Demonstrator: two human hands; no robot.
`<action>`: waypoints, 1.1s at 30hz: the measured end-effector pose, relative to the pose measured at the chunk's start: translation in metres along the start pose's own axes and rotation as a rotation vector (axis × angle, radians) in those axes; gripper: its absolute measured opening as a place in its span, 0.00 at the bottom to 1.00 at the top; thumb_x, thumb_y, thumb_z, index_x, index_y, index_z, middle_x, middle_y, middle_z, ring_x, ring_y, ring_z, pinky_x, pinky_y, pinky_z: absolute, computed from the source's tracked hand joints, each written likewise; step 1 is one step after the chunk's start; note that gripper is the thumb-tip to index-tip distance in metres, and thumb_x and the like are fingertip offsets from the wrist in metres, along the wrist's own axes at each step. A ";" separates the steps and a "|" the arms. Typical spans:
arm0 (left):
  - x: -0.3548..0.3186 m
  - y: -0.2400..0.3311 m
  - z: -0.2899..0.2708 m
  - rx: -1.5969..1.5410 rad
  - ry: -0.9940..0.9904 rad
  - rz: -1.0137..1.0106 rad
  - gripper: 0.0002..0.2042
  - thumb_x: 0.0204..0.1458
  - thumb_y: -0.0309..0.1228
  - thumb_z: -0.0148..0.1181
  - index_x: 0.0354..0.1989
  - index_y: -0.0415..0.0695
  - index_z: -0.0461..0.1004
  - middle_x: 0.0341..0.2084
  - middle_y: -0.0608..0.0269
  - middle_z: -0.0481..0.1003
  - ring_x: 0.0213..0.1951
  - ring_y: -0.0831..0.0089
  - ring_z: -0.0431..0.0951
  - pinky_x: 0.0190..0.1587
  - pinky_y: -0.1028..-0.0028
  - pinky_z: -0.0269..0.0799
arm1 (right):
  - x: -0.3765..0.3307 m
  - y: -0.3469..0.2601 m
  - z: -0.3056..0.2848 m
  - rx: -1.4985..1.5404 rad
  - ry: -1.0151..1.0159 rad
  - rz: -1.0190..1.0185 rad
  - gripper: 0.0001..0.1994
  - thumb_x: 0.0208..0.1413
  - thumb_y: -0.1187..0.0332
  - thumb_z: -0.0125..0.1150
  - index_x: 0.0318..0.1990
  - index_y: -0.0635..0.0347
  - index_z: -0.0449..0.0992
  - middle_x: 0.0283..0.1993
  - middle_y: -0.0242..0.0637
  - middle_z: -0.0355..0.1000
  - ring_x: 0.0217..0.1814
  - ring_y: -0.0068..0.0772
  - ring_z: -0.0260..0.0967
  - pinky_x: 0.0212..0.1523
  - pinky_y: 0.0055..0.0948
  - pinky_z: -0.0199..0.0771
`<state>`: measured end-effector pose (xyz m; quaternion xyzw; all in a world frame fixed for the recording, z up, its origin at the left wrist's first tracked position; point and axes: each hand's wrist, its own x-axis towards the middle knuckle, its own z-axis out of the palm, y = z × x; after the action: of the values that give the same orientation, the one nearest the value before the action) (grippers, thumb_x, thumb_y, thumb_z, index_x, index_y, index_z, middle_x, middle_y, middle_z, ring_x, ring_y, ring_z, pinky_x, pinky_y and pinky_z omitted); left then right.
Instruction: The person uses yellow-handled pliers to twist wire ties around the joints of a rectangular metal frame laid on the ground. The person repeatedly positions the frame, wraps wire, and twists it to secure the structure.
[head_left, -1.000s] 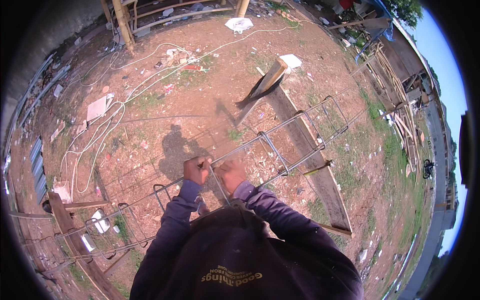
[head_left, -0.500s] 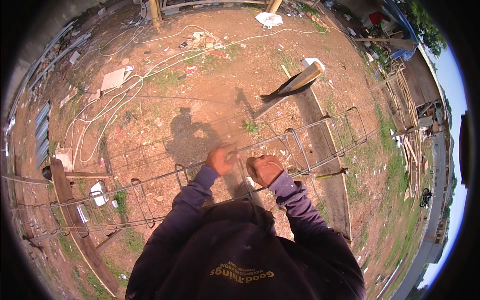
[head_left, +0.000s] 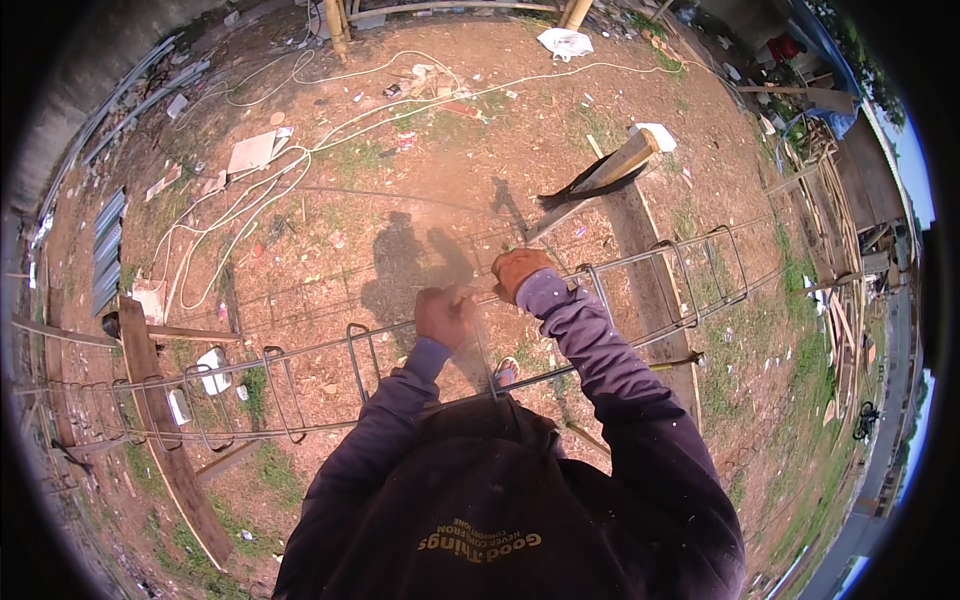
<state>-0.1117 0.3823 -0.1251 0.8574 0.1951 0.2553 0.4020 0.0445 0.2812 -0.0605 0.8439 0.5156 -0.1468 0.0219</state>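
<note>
Steel rebar cage [head_left: 400, 345]: long, rusty, rectangular stirrups along horizontal bars, running across bare dirt in front of me from lower left to upper right. My left hand [head_left: 443, 315]: fingers curled closed around a thin upright stirrup wire at the top bar. My right hand [head_left: 520, 268]: orange-brown glove, on the same bar just beside; grip cannot be told. White hose [head_left: 300, 170]: looped on the ground beyond. Timber plank [head_left: 165, 430]: under the cage's left end.
</note>
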 end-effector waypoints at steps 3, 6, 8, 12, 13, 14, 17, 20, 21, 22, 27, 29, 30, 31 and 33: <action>0.001 -0.006 -0.002 -0.239 -0.143 -0.207 0.10 0.53 0.29 0.65 0.39 0.37 0.81 0.28 0.55 0.81 0.29 0.74 0.79 0.33 0.74 0.74 | -0.050 0.007 0.002 0.295 -0.057 -0.057 0.12 0.51 0.61 0.60 0.38 0.58 0.79 0.37 0.50 0.77 0.42 0.53 0.75 0.48 0.47 0.73; 0.000 -0.006 -0.005 -0.226 -0.207 -0.159 0.09 0.59 0.25 0.57 0.44 0.37 0.80 0.32 0.57 0.81 0.33 0.75 0.79 0.37 0.73 0.75 | -0.071 -0.016 0.009 0.775 0.060 -0.097 0.12 0.51 0.66 0.58 0.40 0.63 0.77 0.35 0.53 0.75 0.40 0.56 0.74 0.41 0.48 0.73; -0.003 -0.003 -0.006 -0.083 -0.208 0.078 0.15 0.55 0.19 0.52 0.50 0.36 0.76 0.38 0.50 0.79 0.41 0.62 0.80 0.44 0.70 0.75 | -0.077 -0.036 0.007 1.137 0.239 0.015 0.11 0.50 0.68 0.58 0.40 0.64 0.76 0.33 0.52 0.74 0.39 0.55 0.74 0.40 0.46 0.73; 0.001 0.001 -0.005 -0.025 -0.227 0.084 0.12 0.61 0.28 0.52 0.44 0.36 0.79 0.25 0.56 0.74 0.28 0.66 0.75 0.33 0.71 0.70 | -0.116 -0.051 -0.020 0.880 0.288 -0.112 0.09 0.55 0.65 0.58 0.31 0.62 0.73 0.28 0.49 0.73 0.37 0.54 0.73 0.39 0.47 0.72; 0.006 0.001 -0.006 -0.037 -0.279 0.005 0.11 0.61 0.29 0.53 0.43 0.36 0.80 0.25 0.57 0.74 0.28 0.68 0.74 0.33 0.71 0.69 | -0.139 -0.035 -0.030 0.874 0.266 -0.159 0.10 0.56 0.64 0.58 0.29 0.62 0.72 0.26 0.48 0.72 0.35 0.52 0.73 0.39 0.47 0.71; 0.010 0.000 -0.005 -0.162 -0.286 -0.101 0.13 0.62 0.34 0.55 0.38 0.37 0.82 0.23 0.63 0.74 0.27 0.76 0.71 0.30 0.74 0.66 | -0.166 -0.006 -0.037 0.860 0.560 -0.204 0.14 0.58 0.62 0.57 0.25 0.62 0.72 0.23 0.47 0.70 0.33 0.51 0.73 0.35 0.45 0.70; 0.025 -0.009 -0.006 -0.343 -0.384 -0.425 0.14 0.61 0.36 0.60 0.30 0.36 0.82 0.19 0.68 0.74 0.24 0.85 0.69 0.27 0.80 0.63 | -0.261 0.122 -0.038 0.570 0.544 0.471 0.23 0.59 0.49 0.55 0.26 0.63 0.76 0.19 0.49 0.70 0.27 0.55 0.72 0.32 0.46 0.71; 0.028 -0.017 -0.002 -0.366 -0.321 -0.416 0.12 0.57 0.32 0.64 0.26 0.35 0.80 0.17 0.69 0.74 0.22 0.84 0.69 0.26 0.80 0.63 | -0.312 0.232 0.006 0.097 0.049 1.146 0.30 0.52 0.37 0.58 0.38 0.59 0.81 0.45 0.47 0.78 0.51 0.48 0.75 0.52 0.49 0.70; 0.026 -0.018 -0.001 -0.409 -0.307 -0.364 0.11 0.57 0.31 0.64 0.25 0.36 0.80 0.17 0.69 0.74 0.22 0.84 0.69 0.26 0.80 0.63 | -0.322 0.261 0.022 0.222 -0.249 1.168 0.32 0.50 0.36 0.59 0.43 0.60 0.81 0.53 0.48 0.75 0.58 0.49 0.71 0.60 0.51 0.64; 0.024 -0.019 0.000 -0.410 -0.261 -0.319 0.11 0.56 0.30 0.65 0.24 0.36 0.80 0.17 0.69 0.74 0.22 0.84 0.69 0.26 0.80 0.63 | -0.325 0.277 0.041 0.196 -0.365 1.159 0.32 0.51 0.38 0.60 0.47 0.61 0.80 0.53 0.48 0.75 0.59 0.49 0.71 0.61 0.50 0.64; 0.008 -0.014 -0.008 -0.442 -0.241 -0.311 0.13 0.58 0.32 0.62 0.28 0.33 0.78 0.23 0.64 0.77 0.27 0.80 0.75 0.33 0.76 0.71 | -0.341 0.290 0.053 0.251 -0.441 1.024 0.18 0.51 0.56 0.61 0.29 0.66 0.82 0.32 0.52 0.79 0.38 0.48 0.80 0.44 0.42 0.80; 0.008 -0.011 -0.013 -0.343 -0.305 -0.248 0.12 0.60 0.32 0.59 0.32 0.33 0.78 0.27 0.63 0.78 0.31 0.79 0.75 0.35 0.75 0.71 | -0.376 0.285 0.004 0.481 -0.359 1.008 0.15 0.51 0.61 0.60 0.27 0.67 0.80 0.22 0.43 0.78 0.22 0.38 0.78 0.31 0.37 0.80; 0.009 -0.010 -0.014 -0.343 -0.309 -0.233 0.12 0.61 0.33 0.58 0.34 0.33 0.78 0.28 0.62 0.78 0.33 0.77 0.75 0.36 0.74 0.71 | -0.400 0.278 -0.027 0.515 -0.159 0.782 0.12 0.54 0.65 0.56 0.30 0.69 0.75 0.19 0.42 0.75 0.20 0.36 0.77 0.22 0.35 0.77; 0.010 -0.009 -0.015 -0.341 -0.319 -0.248 0.11 0.61 0.32 0.58 0.35 0.33 0.78 0.28 0.61 0.78 0.33 0.77 0.75 0.36 0.74 0.71 | -0.417 0.274 -0.058 0.618 -0.134 0.734 0.09 0.57 0.68 0.52 0.32 0.67 0.69 0.17 0.43 0.73 0.17 0.36 0.75 0.18 0.34 0.74; 0.013 -0.009 -0.015 -0.371 -0.335 -0.252 0.10 0.61 0.30 0.58 0.37 0.34 0.78 0.29 0.61 0.78 0.33 0.77 0.76 0.37 0.73 0.72 | -0.453 0.261 -0.120 0.744 0.025 0.703 0.10 0.60 0.67 0.50 0.30 0.64 0.67 0.17 0.40 0.71 0.13 0.30 0.69 0.14 0.28 0.68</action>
<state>-0.1112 0.4031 -0.1203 0.7684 0.1809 0.0896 0.6072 0.1081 -0.2095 0.1471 0.9187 0.1136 -0.2941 -0.2378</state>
